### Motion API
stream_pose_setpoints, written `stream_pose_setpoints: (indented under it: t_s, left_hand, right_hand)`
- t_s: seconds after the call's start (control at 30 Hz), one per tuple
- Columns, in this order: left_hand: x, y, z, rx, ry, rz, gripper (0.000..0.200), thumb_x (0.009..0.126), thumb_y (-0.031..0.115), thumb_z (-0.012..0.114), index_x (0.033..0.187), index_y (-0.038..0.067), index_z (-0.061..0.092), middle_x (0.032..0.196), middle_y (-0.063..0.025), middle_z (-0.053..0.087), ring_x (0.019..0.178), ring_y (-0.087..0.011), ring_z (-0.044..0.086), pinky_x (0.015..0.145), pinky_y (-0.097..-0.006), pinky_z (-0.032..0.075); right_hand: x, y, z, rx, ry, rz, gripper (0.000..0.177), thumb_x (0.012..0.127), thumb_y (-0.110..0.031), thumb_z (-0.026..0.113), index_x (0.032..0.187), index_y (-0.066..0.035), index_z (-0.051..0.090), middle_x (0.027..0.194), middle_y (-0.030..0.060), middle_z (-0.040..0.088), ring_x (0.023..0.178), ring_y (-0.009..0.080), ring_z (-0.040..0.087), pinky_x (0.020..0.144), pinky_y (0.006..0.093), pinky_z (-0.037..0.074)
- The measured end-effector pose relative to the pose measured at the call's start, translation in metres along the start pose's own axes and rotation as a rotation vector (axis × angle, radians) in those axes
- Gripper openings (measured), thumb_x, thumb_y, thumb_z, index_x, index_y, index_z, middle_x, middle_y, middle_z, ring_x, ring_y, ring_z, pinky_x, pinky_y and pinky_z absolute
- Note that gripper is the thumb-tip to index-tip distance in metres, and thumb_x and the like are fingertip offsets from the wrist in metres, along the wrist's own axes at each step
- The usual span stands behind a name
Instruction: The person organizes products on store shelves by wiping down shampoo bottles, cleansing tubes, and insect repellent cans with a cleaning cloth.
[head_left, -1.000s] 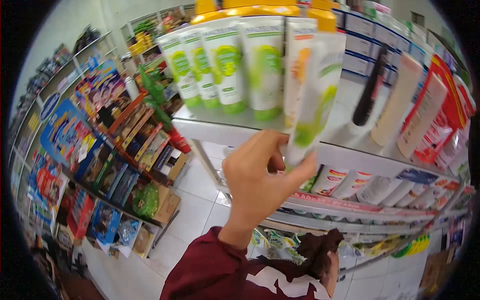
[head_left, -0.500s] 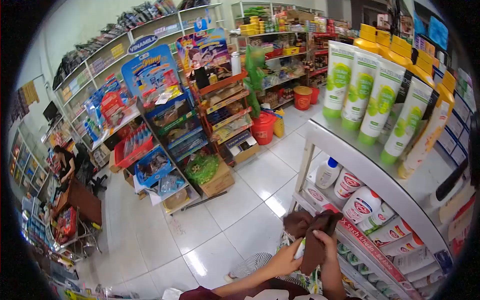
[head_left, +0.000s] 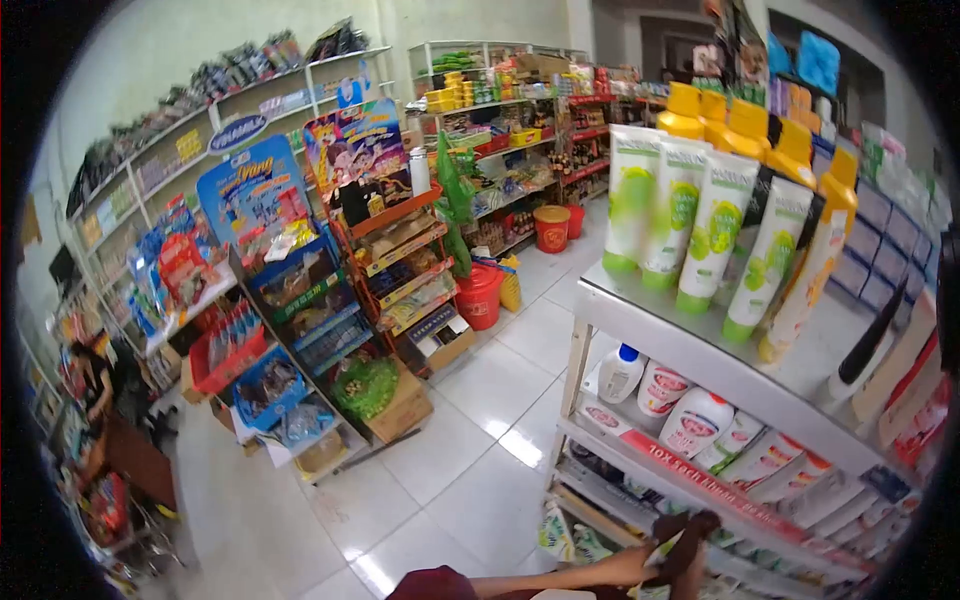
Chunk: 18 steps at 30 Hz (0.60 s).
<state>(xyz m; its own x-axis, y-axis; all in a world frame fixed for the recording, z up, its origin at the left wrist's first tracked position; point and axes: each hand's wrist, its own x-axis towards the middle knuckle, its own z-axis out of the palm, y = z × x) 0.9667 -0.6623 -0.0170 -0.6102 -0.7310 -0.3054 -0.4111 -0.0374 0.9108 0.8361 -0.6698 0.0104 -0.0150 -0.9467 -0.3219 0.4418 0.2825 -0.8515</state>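
Observation:
Low in the view, my left hand (head_left: 632, 567) is closed on a small white and green item (head_left: 662, 552), only partly visible. A dark brown cloth (head_left: 697, 533) lies against that item, with my right hand (head_left: 684, 578) closed on it from the right. Both hands are close together in front of the lower shelves of a metal rack (head_left: 640, 295). White Hazeline tubes (head_left: 705, 235) with green caps stand on its top beside yellow-capped bottles (head_left: 745, 130). White bottles (head_left: 695, 420) line the shelf below.
Snack racks (head_left: 395, 260) and a cardboard box (head_left: 400, 405) stand on the tiled floor at centre left. Red buckets (head_left: 480, 297) are farther back. Green and white packs (head_left: 557, 530) sit low beside the rack. A person (head_left: 95, 385) is at the far left.
The view has turned, and the rack shows farther left and more fully. Both hands and the brown cloth have moved lower and to the right in the view.

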Motion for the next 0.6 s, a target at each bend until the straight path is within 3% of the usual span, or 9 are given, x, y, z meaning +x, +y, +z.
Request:
stream_pose_setpoints:
  t_s: [0.03, 0.07, 0.17, 0.27, 0.3, 0.37, 0.43, 0.47, 0.6]
  left_hand:
    - [-0.004, 0.001, 0.013, -0.11, 0.327, 0.526, 0.069, 0.072, 0.028, 0.051, 0.128, 0.002, 0.019, 0.089, -0.0272, 0.055, 0.086, -0.0349, 0.054, 0.074, -0.0384, 0.043]
    - [-0.018, 0.023, -0.014, 0.01, -0.165, -0.028, 0.068, 0.076, 0.036, 0.049, 0.128, 0.002, 0.022, 0.102, -0.0271, 0.051, 0.095, -0.0303, 0.052, 0.079, -0.0345, 0.041]
    - [-0.031, 0.007, 0.008, -0.142, 0.279, 0.249, 0.048, 0.082, 0.024, 0.044, 0.127, 0.012, 0.033, 0.085, -0.019, 0.059, 0.072, -0.0229, 0.058, 0.057, -0.0335, 0.047]
    - [-0.024, -0.026, -0.009, -0.416, 0.154, -0.031, 0.065, 0.078, 0.048, 0.044, 0.124, 0.004, 0.033, 0.105, -0.0249, 0.049, 0.098, -0.0268, 0.05, 0.08, -0.032, 0.04]
    - [-0.035, -0.015, -0.036, -0.284, -0.014, -0.135, 0.062, 0.081, 0.054, 0.034, 0.124, 0.008, 0.037, 0.12, -0.0214, 0.041, 0.111, -0.0313, 0.04, 0.091, -0.0381, 0.032]
    - [-0.013, -0.068, -0.006, -0.538, 0.436, 0.09, 0.063, 0.079, 0.06, 0.031, 0.114, 0.01, 0.046, 0.091, -0.0155, 0.055, 0.08, -0.0236, 0.055, 0.071, -0.033, 0.044]
    - [-0.031, -0.08, -0.03, -0.956, 0.218, -0.162, 0.062, 0.077, 0.063, 0.027, 0.106, 0.012, 0.047, 0.078, -0.0095, 0.051, 0.062, -0.0171, 0.05, 0.054, -0.0291, 0.04]
    - [-0.065, -0.038, -0.048, -1.028, 0.216, -0.153, 0.069, 0.071, 0.071, 0.028, 0.09, 0.01, 0.053, 0.056, -0.0036, 0.049, 0.037, -0.0098, 0.046, 0.03, -0.0233, 0.036]
    - [-0.057, -0.039, -0.042, -1.222, -0.097, -0.032, 0.061, 0.076, 0.064, 0.028, 0.094, 0.009, 0.051, 0.056, -0.0034, 0.049, 0.039, -0.0102, 0.047, 0.031, -0.0236, 0.036]
  right_hand:
    - [-0.004, 0.0, 0.005, 0.018, 0.013, 0.007, 0.029, 0.079, -0.027, 0.048, 0.096, -0.003, 0.053, 0.087, 0.01, 0.057, 0.082, 0.0218, 0.054, 0.073, 0.0322, 0.043]
    - [-0.005, 0.0, 0.011, 0.029, 0.017, 0.015, 0.029, 0.079, -0.027, 0.048, 0.095, -0.003, 0.053, 0.086, 0.0099, 0.057, 0.081, 0.0217, 0.054, 0.073, 0.0321, 0.043]
    - [-0.001, 0.004, 0.031, 0.025, 0.015, 0.047, 0.029, 0.08, -0.028, 0.048, 0.094, -0.004, 0.053, 0.085, 0.0096, 0.057, 0.079, 0.0215, 0.055, 0.071, 0.0317, 0.044]
    - [0.003, 0.012, 0.037, 0.032, 0.022, 0.073, 0.029, 0.08, -0.03, 0.048, 0.092, -0.004, 0.054, 0.084, 0.0093, 0.057, 0.077, 0.0213, 0.055, 0.07, 0.0314, 0.044]
    - [0.007, 0.013, 0.04, 0.028, 0.02, 0.08, 0.029, 0.081, -0.03, 0.048, 0.092, -0.004, 0.054, 0.084, 0.0092, 0.057, 0.076, 0.0212, 0.055, 0.069, 0.0313, 0.045]
    - [0.011, 0.014, 0.049, 0.01, 0.016, 0.1, 0.029, 0.081, -0.031, 0.048, 0.091, -0.005, 0.054, 0.084, 0.009, 0.058, 0.074, 0.0211, 0.056, 0.068, 0.0311, 0.045]
    - [0.012, 0.016, 0.061, -0.024, 0.02, 0.112, 0.029, 0.081, -0.032, 0.048, 0.09, -0.005, 0.054, 0.083, 0.0088, 0.058, 0.073, 0.0209, 0.056, 0.067, 0.0309, 0.045]
    - [0.013, 0.018, 0.068, -0.043, 0.021, 0.121, 0.029, 0.082, -0.032, 0.048, 0.09, -0.005, 0.055, 0.083, 0.0087, 0.058, 0.072, 0.0208, 0.056, 0.067, 0.0308, 0.045]
    - [0.016, 0.012, 0.086, -0.093, 0.113, 0.105, 0.029, 0.082, -0.034, 0.048, 0.088, -0.006, 0.055, 0.081, 0.0083, 0.058, 0.069, 0.0206, 0.057, 0.064, 0.0303, 0.046]
